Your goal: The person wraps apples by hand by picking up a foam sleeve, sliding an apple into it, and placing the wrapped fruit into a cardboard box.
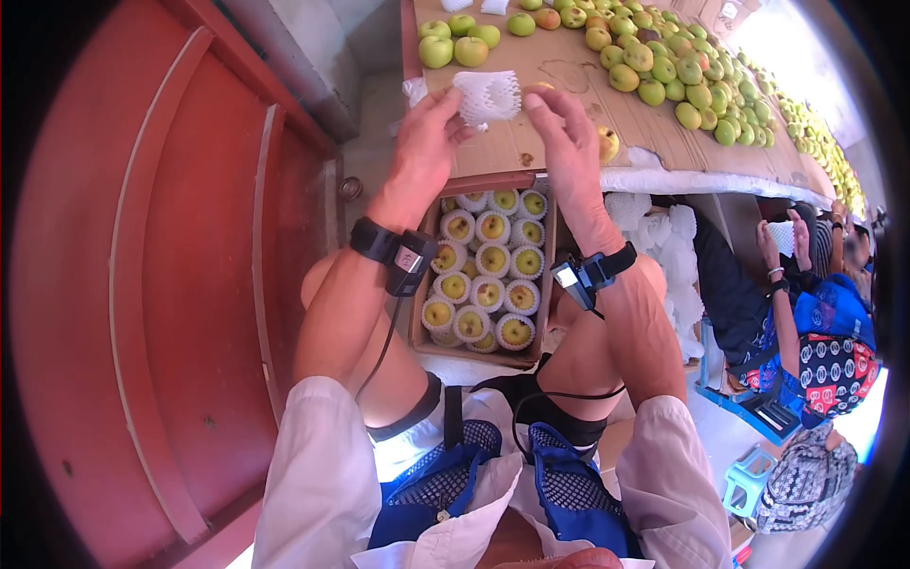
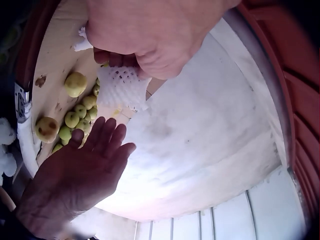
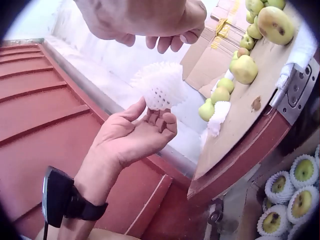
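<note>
Over the near edge of the cardboard-topped table, my left hand (image 1: 431, 128) pinches a white foam net fruit sleeve (image 1: 490, 97) between thumb and fingers. In the right wrist view the sleeve (image 3: 162, 87) stands up from the left fingertips, its wide end spread. My right hand (image 1: 566, 142) is just to the right of the sleeve, fingers extended and apart from it. In the left wrist view the right palm (image 2: 85, 172) faces up with nothing in it. Below both hands, an open box (image 1: 417, 313) between the knees contains apples in foam sleeves (image 1: 493, 258).
Loose green apples (image 1: 687, 81) are heaped on the table (image 1: 540, 142), with several more (image 1: 464, 38) at its left corner. White foam sleeves (image 1: 654, 237) hang below the table edge. A red panel (image 1: 180, 284) borders the left. Another person (image 1: 806, 313) works at the right, near a blue stool (image 1: 749, 479).
</note>
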Tool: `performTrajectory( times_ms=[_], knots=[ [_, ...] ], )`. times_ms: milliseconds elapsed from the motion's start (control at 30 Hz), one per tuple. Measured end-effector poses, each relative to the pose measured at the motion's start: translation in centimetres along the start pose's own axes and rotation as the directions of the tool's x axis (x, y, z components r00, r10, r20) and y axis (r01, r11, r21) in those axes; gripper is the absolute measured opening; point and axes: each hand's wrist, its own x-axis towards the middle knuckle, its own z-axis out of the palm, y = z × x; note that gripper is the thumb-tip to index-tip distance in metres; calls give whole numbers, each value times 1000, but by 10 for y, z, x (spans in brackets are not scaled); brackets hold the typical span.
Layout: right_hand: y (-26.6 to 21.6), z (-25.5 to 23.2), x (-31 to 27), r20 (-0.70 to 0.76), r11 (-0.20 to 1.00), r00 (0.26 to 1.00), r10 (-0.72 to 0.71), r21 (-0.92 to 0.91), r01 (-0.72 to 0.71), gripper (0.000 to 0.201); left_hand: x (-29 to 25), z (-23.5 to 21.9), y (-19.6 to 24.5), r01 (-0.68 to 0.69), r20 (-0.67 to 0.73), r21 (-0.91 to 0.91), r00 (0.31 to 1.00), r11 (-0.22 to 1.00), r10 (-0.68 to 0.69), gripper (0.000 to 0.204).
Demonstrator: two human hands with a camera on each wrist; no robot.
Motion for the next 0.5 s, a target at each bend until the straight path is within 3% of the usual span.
performTrajectory(
  times_ms=[133,233,333,500],
  knots=[
    [-9,1,-1,106,991,989,105,-91,-96,52,-1,2,-4,-81,21,147,997,986,78,21],
    [-16,-6,5,165,936,925,341,34,-351,54,-5,10,-3,-159,55,271,987,949,149,22],
    [1,-11,11,210,811,851,481,262,-523,40,-14,20,-1,-259,111,527,965,809,236,22],
    [12,-24,15,292,680,812,506,444,-583,26,-14,20,-13,-349,280,593,934,726,220,20]
  ],
)
